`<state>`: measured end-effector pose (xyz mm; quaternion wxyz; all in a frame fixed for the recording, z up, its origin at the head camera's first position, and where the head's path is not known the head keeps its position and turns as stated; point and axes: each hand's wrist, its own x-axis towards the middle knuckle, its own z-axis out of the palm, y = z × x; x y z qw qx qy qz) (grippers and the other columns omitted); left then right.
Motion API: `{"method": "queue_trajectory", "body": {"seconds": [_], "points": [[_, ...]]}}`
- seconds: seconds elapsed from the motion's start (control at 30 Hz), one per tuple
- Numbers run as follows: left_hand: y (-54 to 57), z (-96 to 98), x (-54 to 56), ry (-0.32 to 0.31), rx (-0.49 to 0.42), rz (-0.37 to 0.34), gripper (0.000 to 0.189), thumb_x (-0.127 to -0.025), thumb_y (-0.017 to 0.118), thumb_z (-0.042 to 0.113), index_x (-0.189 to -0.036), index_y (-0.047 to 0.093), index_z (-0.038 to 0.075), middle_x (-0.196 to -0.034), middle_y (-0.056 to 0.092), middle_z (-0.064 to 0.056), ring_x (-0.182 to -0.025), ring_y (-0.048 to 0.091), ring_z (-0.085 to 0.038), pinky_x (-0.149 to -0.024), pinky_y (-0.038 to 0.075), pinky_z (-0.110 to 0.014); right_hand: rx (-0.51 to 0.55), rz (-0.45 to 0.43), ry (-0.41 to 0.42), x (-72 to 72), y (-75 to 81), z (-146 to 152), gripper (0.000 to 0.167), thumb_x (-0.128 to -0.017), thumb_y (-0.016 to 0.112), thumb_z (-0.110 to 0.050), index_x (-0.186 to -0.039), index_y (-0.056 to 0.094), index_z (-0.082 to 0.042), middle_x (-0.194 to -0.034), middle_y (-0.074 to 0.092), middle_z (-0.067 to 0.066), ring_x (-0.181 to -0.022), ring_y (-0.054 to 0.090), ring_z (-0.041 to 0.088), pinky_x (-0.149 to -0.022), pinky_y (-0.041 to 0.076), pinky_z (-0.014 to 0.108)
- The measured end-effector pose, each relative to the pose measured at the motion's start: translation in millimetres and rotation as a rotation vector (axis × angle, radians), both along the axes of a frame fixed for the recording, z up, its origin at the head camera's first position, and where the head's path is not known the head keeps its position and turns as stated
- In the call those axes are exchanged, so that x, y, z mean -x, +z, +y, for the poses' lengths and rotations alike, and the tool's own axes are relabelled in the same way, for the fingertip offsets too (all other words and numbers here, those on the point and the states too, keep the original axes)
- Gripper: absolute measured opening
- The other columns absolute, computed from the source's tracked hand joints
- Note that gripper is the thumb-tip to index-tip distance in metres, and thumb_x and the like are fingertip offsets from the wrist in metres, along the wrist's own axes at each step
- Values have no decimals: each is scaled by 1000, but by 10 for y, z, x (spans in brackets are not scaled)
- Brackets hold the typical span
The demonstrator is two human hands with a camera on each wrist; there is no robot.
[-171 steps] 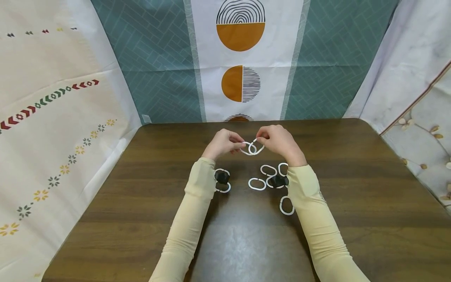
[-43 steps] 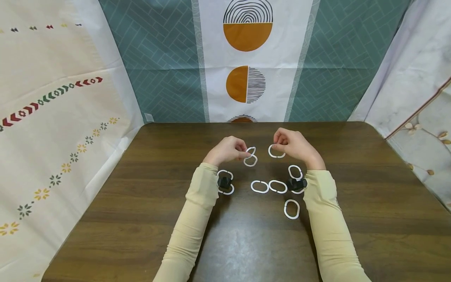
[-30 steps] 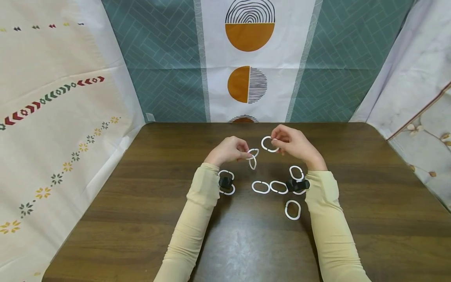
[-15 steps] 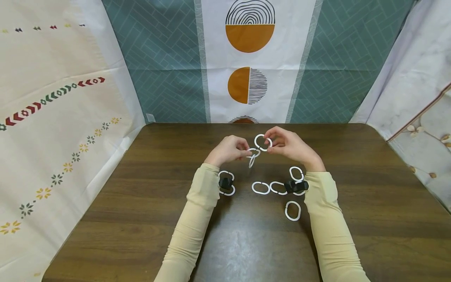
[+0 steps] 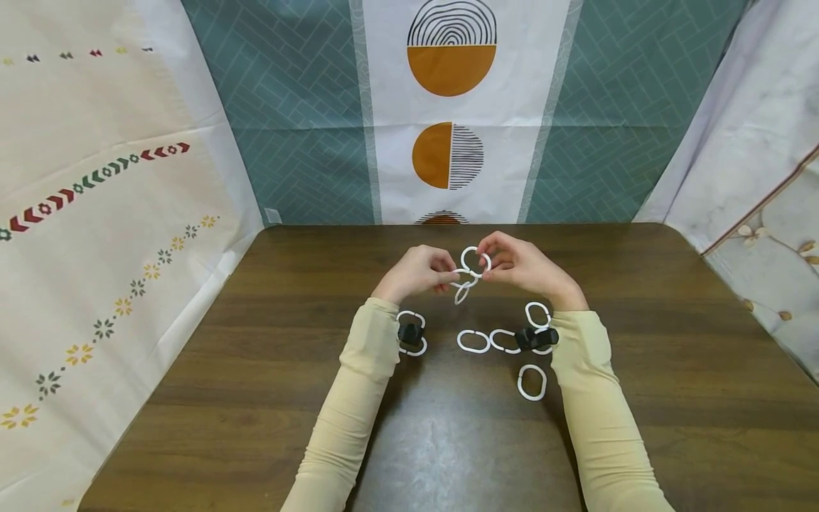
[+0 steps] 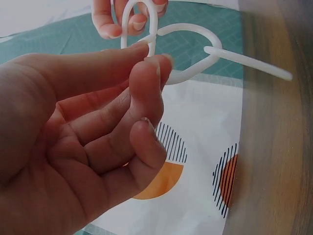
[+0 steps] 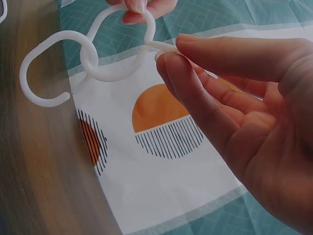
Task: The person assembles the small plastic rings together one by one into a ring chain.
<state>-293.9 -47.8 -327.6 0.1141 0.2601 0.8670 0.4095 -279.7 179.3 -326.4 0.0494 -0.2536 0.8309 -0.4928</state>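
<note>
In the head view, my left hand (image 5: 419,272) pinches a white plastic oval link (image 6: 215,41) between thumb and fingers above the table. A second link (image 6: 249,61) is threaded through it and hangs down, its gap showing in the right wrist view. My right hand (image 5: 521,267) pinches a third white link (image 5: 469,249), raised and tilted, by its right side. In the left wrist view, this third link (image 6: 125,22) meets the left-held link near that one's gap. Whether the two are hooked together I cannot tell.
Several loose white links lie on the brown wooden table (image 5: 224,398): a link (image 5: 459,340) in the middle, more around the right wrist, and a link (image 5: 520,384) nearer the front. Another pair lies under the left wrist's black camera (image 5: 409,334), which partly hides them.
Earlier both hands were at the two joined links. My right hand has since lifted a third link from the table and brought it left against the left-held link. My left hand has barely moved lately.
</note>
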Motion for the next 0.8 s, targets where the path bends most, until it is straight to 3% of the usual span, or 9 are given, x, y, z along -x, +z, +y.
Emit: {"method": "queue_trajectory", "body": {"seconds": [0.13, 0.3, 0.43, 0.8], "points": [[5, -1, -3, 7, -1, 7, 12, -91, 67, 15, -92, 68, 3, -82, 72, -22, -75, 70, -38, -69, 57, -38, 11, -14, 7, 1, -11, 1, 38, -82, 69, 8, -115, 50, 3, -101, 57, 19, -83, 62, 10, -78, 54, 17], [11, 3, -7, 47, 6, 41, 12, -91, 68, 16, -91, 69, 3, -79, 72, -15, -67, 70, -27, -60, 50, -22, 35, -27, 8, 9, -23, 12, 38, -83, 68, 8, -116, 49, 4, -100, 56, 19, -83, 62, 9, -78, 53, 17], [22, 29, -17, 82, 23, 74, 13, -90, 68, 18, -91, 69, 4, -79, 73, -12, -63, 68, -17, -59, 48, -20, 72, -44, 8, 20, -44, 26, 40, -83, 67, 9, -118, 47, 7, -99, 55, 20, -82, 61, 8, -78, 53, 17], [24, 100, -35, 170, -50, 94, 12, -91, 68, 18, -90, 68, 5, -74, 71, -10, -68, 70, -25, -57, 44, -21, 89, -47, 20, 32, -58, -16, 41, -84, 66, 10, -120, 46, 10, -98, 56, 19, -85, 61, 8, -78, 54, 17]]}}
